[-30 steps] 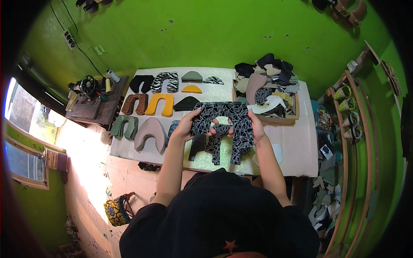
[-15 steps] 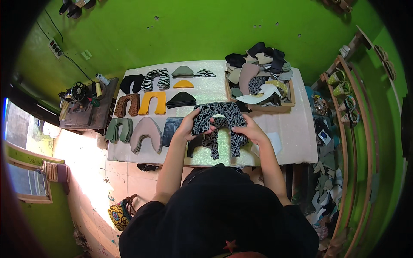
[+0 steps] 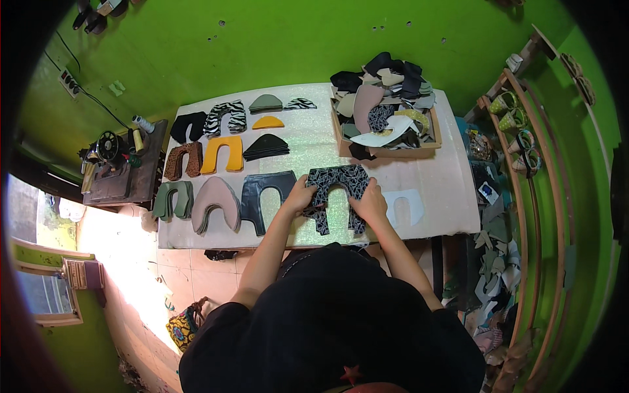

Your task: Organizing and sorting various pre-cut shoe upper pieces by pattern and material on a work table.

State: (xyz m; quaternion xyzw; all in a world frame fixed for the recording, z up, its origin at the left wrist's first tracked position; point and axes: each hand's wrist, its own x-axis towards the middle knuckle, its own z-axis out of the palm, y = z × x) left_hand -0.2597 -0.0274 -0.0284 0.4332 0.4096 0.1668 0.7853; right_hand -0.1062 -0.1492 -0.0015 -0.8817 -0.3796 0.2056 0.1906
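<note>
Now, left of the bench: a sewing machine [image 3: 108, 147] is sitting on a dark side table [image 3: 124, 187], apart from the work.
Bench, left half: sorted stacks are lying in rows — a black piece [image 3: 188, 126], a zebra-striped piece [image 3: 226, 116], a brown piece [image 3: 183, 160], a yellow piece [image 3: 223, 154], a green stack [image 3: 171, 200], a pink stack [image 3: 215, 203] and a dark arch-shaped stack [image 3: 265, 200] near the front edge.
Left hand: the left hand [image 3: 300, 195] is pressing flat, fingers spread, on the left leg of the black patterned piece [image 3: 337, 193].
Black patterned piece: it is lying flat near the front edge, just right of the dark arch-shaped stack.
Right hand: the right hand [image 3: 370, 202] is resting spread on that piece's right leg; it is holding nothing else.
Bench, right half: a white piece [image 3: 403, 208] is lying just beside the right hand; a wooden tray [image 3: 385, 149] at the back right corner is heaped with mixed cutouts.
Progress: judging by this, many shapes are already laid out, while the tray's heap is looking unsorted.
</note>
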